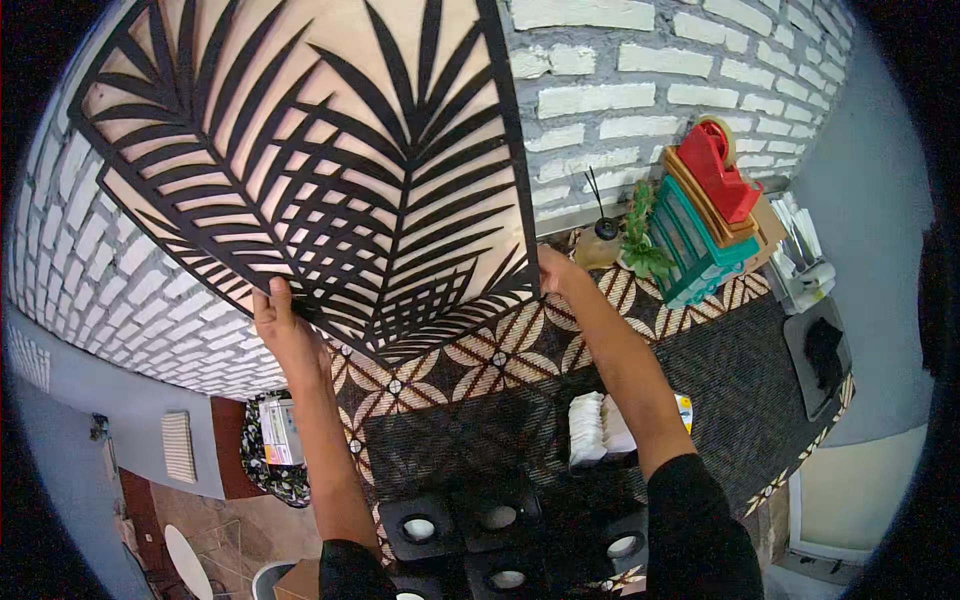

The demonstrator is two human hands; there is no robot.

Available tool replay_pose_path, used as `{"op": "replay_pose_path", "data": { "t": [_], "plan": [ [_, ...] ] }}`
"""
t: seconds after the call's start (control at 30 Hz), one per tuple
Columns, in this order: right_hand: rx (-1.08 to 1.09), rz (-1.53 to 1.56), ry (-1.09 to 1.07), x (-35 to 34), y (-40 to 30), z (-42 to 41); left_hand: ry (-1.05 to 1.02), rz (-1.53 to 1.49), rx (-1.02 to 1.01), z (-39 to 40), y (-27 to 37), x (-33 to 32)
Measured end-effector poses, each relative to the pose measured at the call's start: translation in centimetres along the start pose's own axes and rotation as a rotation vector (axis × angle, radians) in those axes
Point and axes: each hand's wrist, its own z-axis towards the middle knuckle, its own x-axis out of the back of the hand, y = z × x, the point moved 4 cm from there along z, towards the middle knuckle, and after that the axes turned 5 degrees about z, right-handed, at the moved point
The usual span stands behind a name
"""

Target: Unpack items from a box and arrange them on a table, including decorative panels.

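A decorative panel [450,172] with black palm-leaf cut-outs over a pale wood-toned backing is raised in front of the white brick wall. Its lower left edge is in my left hand [289,330], the thumb lying on the front face. My right hand [556,271] grips the right edge near the lower corner, with some fingers hidden behind it. A second layer with similar leaf cut-outs shows past the left edge; whether it is a separate panel I cannot tell. Below is a table covered with a dark patterned mat [465,435].
At the back right stand a reed diffuser [598,244], a potted plant [643,251] and a teal drawer unit [697,255] topped by a red tape dispenser [720,176]. White folded items [586,429] lie near my right forearm. Several black square pieces with round holes [416,525] sit at the front.
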Motion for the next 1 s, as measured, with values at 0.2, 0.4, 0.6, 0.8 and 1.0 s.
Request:
{"op": "replay_pose_path", "data": {
  "t": [0.2,0.4,0.6,0.8,1.0],
  "plan": [
    [0.028,0.051,-0.001,-1.8,-0.7,-2.2,0.043,-0.058,0.059,-0.8,-2.4,-0.4],
    [0.184,-0.218,0.035,0.7,-0.3,-0.3,0.016,-0.047,0.022,0.0,-3.5,-1.7],
    [0.259,-0.125,0.075,10.4,-1.3,3.7,-0.107,-0.122,0.053,0.9,-7.4,-5.0],
    [0.402,-0.064,0.224,8.9,-0.9,1.1,-0.069,-0.116,0.076,0.9,-8.2,-5.5],
    [0.358,-0.221,0.298,5.6,-1.3,-2.1,-0.091,-0.088,0.045,0.8,-9.0,-5.2]
  ]
}}
